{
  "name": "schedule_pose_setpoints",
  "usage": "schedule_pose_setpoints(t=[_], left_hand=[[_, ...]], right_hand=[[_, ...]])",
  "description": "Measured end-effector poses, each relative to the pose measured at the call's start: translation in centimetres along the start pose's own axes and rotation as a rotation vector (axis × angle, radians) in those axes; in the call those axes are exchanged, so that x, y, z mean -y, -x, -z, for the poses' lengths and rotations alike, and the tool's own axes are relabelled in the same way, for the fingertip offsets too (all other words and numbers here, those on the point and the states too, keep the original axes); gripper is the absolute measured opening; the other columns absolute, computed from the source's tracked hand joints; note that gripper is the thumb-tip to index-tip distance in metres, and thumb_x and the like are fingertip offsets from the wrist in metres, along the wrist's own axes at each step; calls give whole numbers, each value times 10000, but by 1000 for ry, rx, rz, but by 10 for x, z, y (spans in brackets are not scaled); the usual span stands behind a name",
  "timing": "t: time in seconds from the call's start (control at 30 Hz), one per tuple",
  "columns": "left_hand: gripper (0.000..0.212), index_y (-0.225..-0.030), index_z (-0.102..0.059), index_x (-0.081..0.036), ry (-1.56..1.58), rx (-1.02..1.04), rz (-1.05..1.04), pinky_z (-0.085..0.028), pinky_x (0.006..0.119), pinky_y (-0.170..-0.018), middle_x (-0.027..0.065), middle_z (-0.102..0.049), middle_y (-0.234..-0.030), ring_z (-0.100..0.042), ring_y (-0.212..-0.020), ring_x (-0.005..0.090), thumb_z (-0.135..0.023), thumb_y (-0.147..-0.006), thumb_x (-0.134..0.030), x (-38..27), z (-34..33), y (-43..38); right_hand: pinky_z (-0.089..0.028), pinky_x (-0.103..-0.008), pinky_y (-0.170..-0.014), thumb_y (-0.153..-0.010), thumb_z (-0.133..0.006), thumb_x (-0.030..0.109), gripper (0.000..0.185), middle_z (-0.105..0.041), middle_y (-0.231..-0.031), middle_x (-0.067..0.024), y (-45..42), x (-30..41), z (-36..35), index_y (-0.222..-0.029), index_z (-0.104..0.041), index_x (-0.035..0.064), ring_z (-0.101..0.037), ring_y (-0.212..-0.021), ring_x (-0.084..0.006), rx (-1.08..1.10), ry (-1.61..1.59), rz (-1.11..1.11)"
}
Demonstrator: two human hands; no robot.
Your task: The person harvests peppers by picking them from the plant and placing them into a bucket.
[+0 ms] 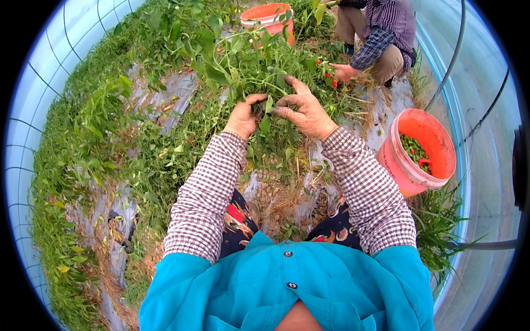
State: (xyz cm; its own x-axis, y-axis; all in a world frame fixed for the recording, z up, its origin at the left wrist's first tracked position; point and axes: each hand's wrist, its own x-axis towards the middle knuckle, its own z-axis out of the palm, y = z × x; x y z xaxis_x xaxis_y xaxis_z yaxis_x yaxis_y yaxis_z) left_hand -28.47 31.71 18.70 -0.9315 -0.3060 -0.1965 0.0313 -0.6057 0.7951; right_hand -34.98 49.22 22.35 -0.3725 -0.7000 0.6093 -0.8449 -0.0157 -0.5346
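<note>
A leafy pepper plant stands before me, its green stems bent over between my hands. My left hand is curled around part of its foliage; what lies inside the palm is mostly hidden. My right hand reaches in from the other side. Its thumb and a finger meet the edge of a small green leaf, while another finger spreads upward against the stems. Whether they pinch the leaf cannot be made out. Both hands have dark, soiled fingertips.
To my right, a red bucket holds green and red peppers. Another red bucket stands ahead. A co-worker crouches there, one hand at red peppers. Plastic sheeting on hoops walls both sides; torn mulch film covers soil.
</note>
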Motion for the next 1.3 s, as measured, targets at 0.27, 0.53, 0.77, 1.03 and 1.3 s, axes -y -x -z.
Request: schedule_pose_setpoints(t=[0.27,0.53,0.77,1.03,1.3], left_hand=[[456,-1220,-401,-53,53,-22,-44,-332,378,-952,125,-445,-1225,-418,-1109,243,-456,-867,-338,-7,16,-8],[512,-1224,-384,-54,87,-135,-13,-302,441,-952,156,-394,-1252,-395,-1122,284,-336,-867,-418,-9,14,-7],[475,-1172,-435,-51,108,-57,-96,-390,422,-866,126,-463,-1181,-477,-997,278,-331,-870,-403,-2,11,-7],[554,-1241,-394,-90,195,-77,4,-447,455,-864,138,-477,-1178,-508,-1008,288,-220,-897,-487,-4,27,-10],[493,-1201,-442,-75,208,-181,-14,-491,432,-790,129,-517,-1124,-539,-957,271,-322,-879,-429,-8,11,-10]], right_hand=[[-440,-206,-540,-773,-616,92,179,-583,-785,-42,-1,3,70,-905,-553,-12,-549,-639,-89,-382,-810,-384],[-387,-203,-486,-816,-526,93,160,-533,-688,-13,76,-106,186,-949,-581,23,-461,-528,-87,-1216,-275,-584],[-393,-309,-856,-736,-595,131,387,-541,-1091,-160,170,-164,233,-1073,-524,-45,-515,-999,-231,-982,367,-981],[-388,-299,-859,-736,-599,163,422,-549,-1064,-173,88,-89,168,-1092,-504,-42,-522,-985,-255,-642,140,-630],[-394,-309,-848,-761,-589,243,430,-559,-1039,-178,48,-82,123,-1082,-513,-33,-528,-974,-246,-372,101,-518]])
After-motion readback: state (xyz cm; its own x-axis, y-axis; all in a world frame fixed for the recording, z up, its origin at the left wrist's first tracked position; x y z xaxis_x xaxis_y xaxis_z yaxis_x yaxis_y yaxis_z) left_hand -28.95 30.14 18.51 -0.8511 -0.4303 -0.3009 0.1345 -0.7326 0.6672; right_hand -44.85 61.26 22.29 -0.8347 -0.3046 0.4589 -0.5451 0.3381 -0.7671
